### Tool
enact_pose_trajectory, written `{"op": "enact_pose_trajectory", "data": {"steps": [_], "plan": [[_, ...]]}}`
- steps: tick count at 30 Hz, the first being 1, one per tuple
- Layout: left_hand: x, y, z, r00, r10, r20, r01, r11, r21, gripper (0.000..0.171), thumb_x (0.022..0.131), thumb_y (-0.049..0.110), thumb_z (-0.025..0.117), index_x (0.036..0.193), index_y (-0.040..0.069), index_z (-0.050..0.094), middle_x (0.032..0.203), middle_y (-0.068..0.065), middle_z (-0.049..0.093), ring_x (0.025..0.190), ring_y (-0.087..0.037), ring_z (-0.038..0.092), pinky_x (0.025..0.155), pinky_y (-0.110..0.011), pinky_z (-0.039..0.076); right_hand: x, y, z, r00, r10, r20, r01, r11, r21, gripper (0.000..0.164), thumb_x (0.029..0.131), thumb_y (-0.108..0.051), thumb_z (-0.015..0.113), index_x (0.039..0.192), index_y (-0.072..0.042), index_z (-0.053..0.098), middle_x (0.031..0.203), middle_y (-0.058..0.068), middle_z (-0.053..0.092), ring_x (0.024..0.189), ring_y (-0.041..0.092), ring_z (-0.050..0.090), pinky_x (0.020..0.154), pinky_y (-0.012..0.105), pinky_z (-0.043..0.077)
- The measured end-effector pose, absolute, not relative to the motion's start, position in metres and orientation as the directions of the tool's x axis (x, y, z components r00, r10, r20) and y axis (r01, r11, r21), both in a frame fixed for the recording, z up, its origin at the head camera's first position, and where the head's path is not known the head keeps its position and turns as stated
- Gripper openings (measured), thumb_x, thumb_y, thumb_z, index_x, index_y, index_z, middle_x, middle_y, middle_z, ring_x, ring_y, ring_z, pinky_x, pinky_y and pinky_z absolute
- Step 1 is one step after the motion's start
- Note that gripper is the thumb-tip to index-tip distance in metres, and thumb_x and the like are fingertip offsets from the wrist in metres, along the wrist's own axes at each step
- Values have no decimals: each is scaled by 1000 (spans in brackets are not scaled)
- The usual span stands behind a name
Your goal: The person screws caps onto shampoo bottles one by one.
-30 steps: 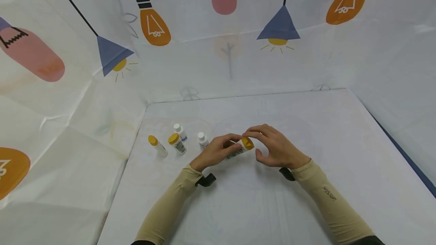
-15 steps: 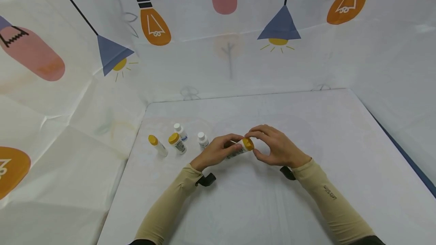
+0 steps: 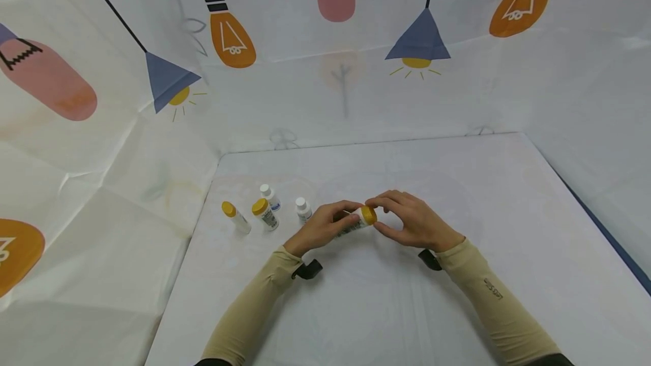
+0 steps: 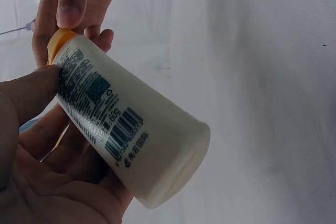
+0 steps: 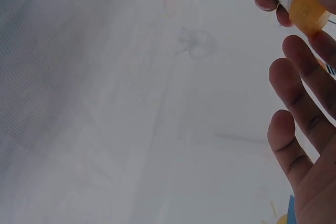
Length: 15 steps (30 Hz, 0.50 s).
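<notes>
My left hand (image 3: 322,226) grips a white bottle (image 4: 123,124) with a printed label, a barcode and a yellow-orange cap. The bottle is tilted, its cap end toward my right hand and its base toward the camera in the left wrist view. My right hand (image 3: 414,220) pinches the cap (image 5: 307,9) between thumb and index finger, while its other fingers stay extended below the cap in the right wrist view. In the head view, the left fingers cover much of the bottle's body.
Left of my hands stand a slim yellow-capped bottle (image 3: 236,219), a wider yellow-capped bottle (image 3: 266,216), a white-capped bottle (image 3: 270,197) and another white-capped bottle (image 3: 303,209). They are on a white table (image 3: 386,309) bounded by printed white sheets (image 3: 305,89).
My right thumb and index finger have closed on the cap, the thumb coming up from below. The cap has turned slightly. My left hand stays in place around the bottle.
</notes>
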<state>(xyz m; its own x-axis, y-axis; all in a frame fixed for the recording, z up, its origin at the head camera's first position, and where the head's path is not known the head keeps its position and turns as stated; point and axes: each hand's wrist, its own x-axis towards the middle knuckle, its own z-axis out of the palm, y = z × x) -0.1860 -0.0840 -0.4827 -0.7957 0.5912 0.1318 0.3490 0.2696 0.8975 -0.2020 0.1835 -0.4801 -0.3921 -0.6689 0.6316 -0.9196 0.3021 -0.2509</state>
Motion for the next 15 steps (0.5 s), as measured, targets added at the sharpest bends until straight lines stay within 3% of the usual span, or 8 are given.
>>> {"op": "enact_pose_trajectory", "data": {"steps": [7, 15], "plan": [[-186, -84, -483, -799, 583, 144, 350, 257, 901, 33, 106, 24, 58, 135, 10, 63, 125, -2, 68, 110, -12, 67, 92, -31, 55, -201, 184, -485, -437, -674, 595, -899, 318, -301, 43, 94, -28, 76, 132, -10, 62, 120, -3, 65, 91, 13, 61, 78, 29, 53], [-185, -80, -485, -809, 571, 141, 341, 261, 903, 33, 105, 26, 59, 135, 13, 63, 127, 1, 68, 112, -9, 66, 93, -30, 55, -197, 179, -486, -533, -666, 522, -845, 394, -361, 33, 99, -34, 69, 121, -11, 58, 105, -7, 62, 83, 14, 59, 71, 29, 49]]}}
